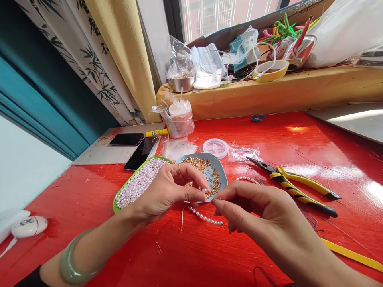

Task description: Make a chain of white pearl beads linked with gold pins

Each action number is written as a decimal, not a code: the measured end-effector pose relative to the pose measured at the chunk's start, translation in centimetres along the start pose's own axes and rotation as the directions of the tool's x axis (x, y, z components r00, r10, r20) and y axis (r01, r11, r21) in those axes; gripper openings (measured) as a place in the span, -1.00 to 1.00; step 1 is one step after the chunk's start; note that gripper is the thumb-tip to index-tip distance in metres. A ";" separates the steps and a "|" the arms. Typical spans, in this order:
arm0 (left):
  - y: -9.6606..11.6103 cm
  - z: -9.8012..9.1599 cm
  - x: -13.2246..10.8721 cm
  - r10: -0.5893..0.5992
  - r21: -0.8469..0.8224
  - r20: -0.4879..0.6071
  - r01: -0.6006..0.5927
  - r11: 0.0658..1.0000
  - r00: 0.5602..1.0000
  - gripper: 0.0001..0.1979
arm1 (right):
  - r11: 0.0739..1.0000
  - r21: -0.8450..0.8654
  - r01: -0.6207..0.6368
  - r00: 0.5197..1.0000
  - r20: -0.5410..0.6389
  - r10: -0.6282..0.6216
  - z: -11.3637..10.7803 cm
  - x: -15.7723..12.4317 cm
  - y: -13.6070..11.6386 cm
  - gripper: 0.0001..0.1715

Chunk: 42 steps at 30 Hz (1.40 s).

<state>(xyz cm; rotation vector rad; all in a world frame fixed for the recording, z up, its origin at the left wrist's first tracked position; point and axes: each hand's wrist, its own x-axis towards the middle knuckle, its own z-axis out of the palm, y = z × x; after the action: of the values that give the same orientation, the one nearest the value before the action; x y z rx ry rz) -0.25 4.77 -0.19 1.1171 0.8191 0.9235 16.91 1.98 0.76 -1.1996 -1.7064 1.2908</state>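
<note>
My left hand (176,185), a ring on one finger, pinches a white pearl bead (204,190) between thumb and fingertips. Close to its right, my right hand (254,211) has thumb and forefinger pressed together on what looks like a thin thread, barely visible. Below the hands hangs or lies a curved strand of pearl beads (205,217), a short gold chain (182,221) at its left end. Behind the fingers stands a blue-grey dish (223,175) of small gold beads (197,162). A green tray (115,205) full of pearl beads (140,179) is beside my left wrist.
Yellow-black pliers (295,185) lie to the right, near another beaded strand (247,178). Behind the dish are a round clear case (215,148) and a bagged cup (180,117). Two phones (127,139) lie back left. A cluttered ledge (269,93) borders the red table (143,255).
</note>
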 end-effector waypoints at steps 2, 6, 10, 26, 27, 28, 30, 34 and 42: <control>0.0 0.0 0.0 0.016 0.030 -0.002 -0.016 0.999 1.000 -0.88 | 1.000 -0.013 0.028 1.000 -0.006 -0.028 0.0 0.0 0.1 -0.79; 0.0 -0.2 -0.1 0.036 0.104 -0.016 -0.034 0.994 0.999 -0.89 | 0.996 -0.049 0.068 0.997 -0.021 -0.069 0.0 0.1 0.2 -0.79; 0.0 -0.4 -0.3 0.070 0.154 -0.004 -0.068 0.986 0.998 -0.87 | 0.989 -0.074 0.129 0.991 -0.030 -0.132 -0.1 0.0 0.4 -0.80; 0.3 -0.4 -0.3 0.100 0.206 0.028 -0.103 0.973 0.995 -0.88 | 0.967 -0.096 0.235 0.966 -0.085 -0.244 0.1 0.3 1.6 -0.85; 0.3 -0.4 -0.3 0.094 0.196 0.034 -0.099 0.976 0.995 -0.87 | 0.968 -0.095 0.232 0.967 -0.083 -0.240 0.1 0.4 1.6 -0.85; 0.3 -0.3 -0.3 0.089 0.186 0.036 -0.095 0.978 0.995 -0.87 | 0.969 -0.091 0.228 0.969 -0.080 -0.235 0.1 0.4 1.7 -0.85; 0.3 -0.3 -0.4 0.083 0.173 0.031 -0.087 0.981 0.996 -0.87 | 0.974 -0.069 0.214 0.972 -0.080 -0.220 0.2 0.6 1.7 -0.86; 0.2 -0.2 -0.4 0.079 0.150 0.022 -0.082 0.985 0.997 -0.87 | 0.979 -0.035 0.201 0.976 -0.080 -0.203 0.1 0.7 1.7 -0.87; 0.3 -0.3 -0.3 0.078 0.124 0.024 -0.080 0.989 0.997 -0.88 | 0.978 -0.061 0.201 0.977 -0.061 -0.205 0.0 0.5 1.4 -0.85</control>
<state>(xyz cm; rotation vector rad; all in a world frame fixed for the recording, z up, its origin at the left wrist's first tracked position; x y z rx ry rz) -0.69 4.71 0.00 1.2731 0.8306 0.9360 17.11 2.57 -0.57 -1.0555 -1.7746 1.0767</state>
